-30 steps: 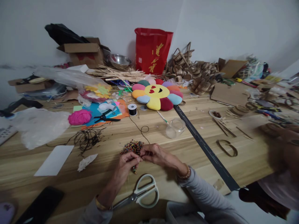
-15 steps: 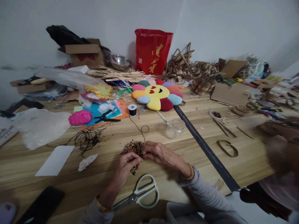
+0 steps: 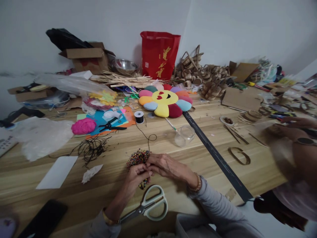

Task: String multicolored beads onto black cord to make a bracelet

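Observation:
My left hand (image 3: 135, 178) and my right hand (image 3: 165, 166) meet fingertip to fingertip just in front of a pile of small coloured beads (image 3: 137, 157) on the wooden table (image 3: 173, 155). Both hands are pinched shut. A short string of beads (image 3: 143, 183) hangs under my left fingers. A thin black thread (image 3: 148, 138) runs from my right fingers up to a black spool (image 3: 139, 116). What the right fingers pinch is too small to name for sure.
White-handled scissors (image 3: 150, 206) lie near the table's front edge. A clear jar (image 3: 183, 136), a flower-shaped cushion (image 3: 165, 101), a long black ruler (image 3: 215, 154), a tangle of dark cord (image 3: 91, 148) and a black phone (image 3: 43, 219) lie around. Another person's arm (image 3: 294, 145) reaches in at the right.
My hands stay pinched together beside the beads, shifting only slightly. The other person's arm at the right has moved.

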Demonstrator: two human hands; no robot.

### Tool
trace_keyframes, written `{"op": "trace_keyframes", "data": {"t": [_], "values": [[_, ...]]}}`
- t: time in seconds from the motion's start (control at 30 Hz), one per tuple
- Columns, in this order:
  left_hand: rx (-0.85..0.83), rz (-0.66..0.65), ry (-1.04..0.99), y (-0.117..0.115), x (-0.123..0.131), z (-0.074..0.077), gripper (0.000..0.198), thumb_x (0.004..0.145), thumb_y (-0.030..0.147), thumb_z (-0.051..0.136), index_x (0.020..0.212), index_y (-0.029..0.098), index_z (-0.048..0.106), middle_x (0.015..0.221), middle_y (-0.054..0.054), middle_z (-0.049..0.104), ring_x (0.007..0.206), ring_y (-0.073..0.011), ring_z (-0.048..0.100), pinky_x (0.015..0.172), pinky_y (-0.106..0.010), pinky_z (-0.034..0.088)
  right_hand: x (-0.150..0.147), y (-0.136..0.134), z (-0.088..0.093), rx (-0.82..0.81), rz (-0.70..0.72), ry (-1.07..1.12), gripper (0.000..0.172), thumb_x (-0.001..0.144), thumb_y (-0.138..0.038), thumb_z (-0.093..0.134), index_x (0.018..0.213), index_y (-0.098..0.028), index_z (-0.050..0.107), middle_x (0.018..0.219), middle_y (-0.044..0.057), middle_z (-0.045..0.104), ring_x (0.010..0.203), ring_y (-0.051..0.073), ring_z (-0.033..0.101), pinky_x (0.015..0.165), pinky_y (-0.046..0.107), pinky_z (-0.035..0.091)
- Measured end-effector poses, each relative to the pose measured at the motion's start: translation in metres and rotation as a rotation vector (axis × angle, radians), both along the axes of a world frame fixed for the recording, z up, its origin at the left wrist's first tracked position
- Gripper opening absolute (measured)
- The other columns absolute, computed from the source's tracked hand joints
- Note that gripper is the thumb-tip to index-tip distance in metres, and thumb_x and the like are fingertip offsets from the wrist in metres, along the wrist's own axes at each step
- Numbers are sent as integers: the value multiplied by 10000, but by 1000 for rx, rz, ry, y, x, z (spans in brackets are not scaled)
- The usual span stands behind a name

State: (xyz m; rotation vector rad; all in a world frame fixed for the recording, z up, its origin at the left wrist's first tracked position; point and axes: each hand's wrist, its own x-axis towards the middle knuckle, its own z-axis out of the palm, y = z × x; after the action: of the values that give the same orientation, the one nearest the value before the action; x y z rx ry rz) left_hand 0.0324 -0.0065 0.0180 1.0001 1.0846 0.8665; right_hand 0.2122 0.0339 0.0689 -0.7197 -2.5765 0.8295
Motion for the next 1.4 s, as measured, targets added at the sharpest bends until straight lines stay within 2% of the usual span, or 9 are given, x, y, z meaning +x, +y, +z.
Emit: {"op": "trace_keyframes", "data": {"t": [0.23, 0.47, 0.57, 0.77, 0.9, 1.03, 1.23, 1.4], "values": [[7, -6, -7, 3, 2, 7, 292, 591, 379, 795, 683, 129, 674, 614, -25, 647, 573, -134, 575, 574, -238, 436, -3, 3, -2, -114, -29, 113, 83, 947, -177, 501, 902, -144, 562, 844, 23, 577, 750, 114, 541, 694, 199, 400], [74, -25, 60, 5, 0, 8, 339, 612, 439, 767, 628, 125, 640, 550, 19, 552, 539, -102, 458, 528, -217, 351, -3, 4, -1, -290, -87, 200, 73, 917, -184, 546, 881, -139, 591, 727, -31, 552, 635, 79, 483, 603, 174, 364], [91, -60, 92, 5, -1, 12, 318, 646, 436, 735, 635, 132, 641, 563, 13, 561, 554, -116, 478, 548, -230, 370, -3, 5, -1, -348, -98, 214, 103, 922, -217, 543, 892, -138, 603, 718, -34, 551, 638, 80, 485, 605, 176, 369], [156, 22, 130, 5, 0, 18, 254, 710, 371, 668, 592, 149, 634, 583, -14, 616, 614, -151, 545, 636, -261, 417, 6, 10, -6, -209, -264, 339, 133, 872, -251, 629, 962, -153, 620, 954, 47, 615, 822, 139, 555, 715, 231, 422], [135, 42, 109, 5, 1, 18, 249, 699, 366, 678, 583, 152, 628, 565, -7, 614, 588, -143, 527, 611, -254, 413, 8, 11, -7, -180, -182, 318, 92, 883, -227, 612, 926, -149, 637, 920, 59, 626, 829, 153, 582, 740, 251, 452], [129, 49, 89, 5, 0, 15, 243, 698, 361, 692, 592, 149, 640, 567, -9, 626, 584, -138, 534, 605, -247, 412, 5, 9, -11, -161, -101, 242, 126, 925, -225, 551, 944, -147, 648, 918, 64, 631, 858, 154, 593, 788, 254, 458], [113, 104, 18, 4, -3, 7, 227, 715, 351, 698, 632, 143, 667, 593, -17, 660, 591, -138, 563, 601, -242, 417, 4, 6, -8, -151, -131, 151, 104, 942, -208, 517, 936, -141, 597, 888, 44, 602, 782, 132, 562, 735, 233, 439], [67, 177, -72, 5, -4, 2, 229, 688, 358, 735, 668, 139, 671, 595, -18, 671, 579, -140, 582, 597, -249, 439, 3, 3, -2, -165, -74, 87, 108, 958, -217, 484, 921, -147, 557, 896, 40, 576, 784, 129, 545, 744, 235, 430]]}}
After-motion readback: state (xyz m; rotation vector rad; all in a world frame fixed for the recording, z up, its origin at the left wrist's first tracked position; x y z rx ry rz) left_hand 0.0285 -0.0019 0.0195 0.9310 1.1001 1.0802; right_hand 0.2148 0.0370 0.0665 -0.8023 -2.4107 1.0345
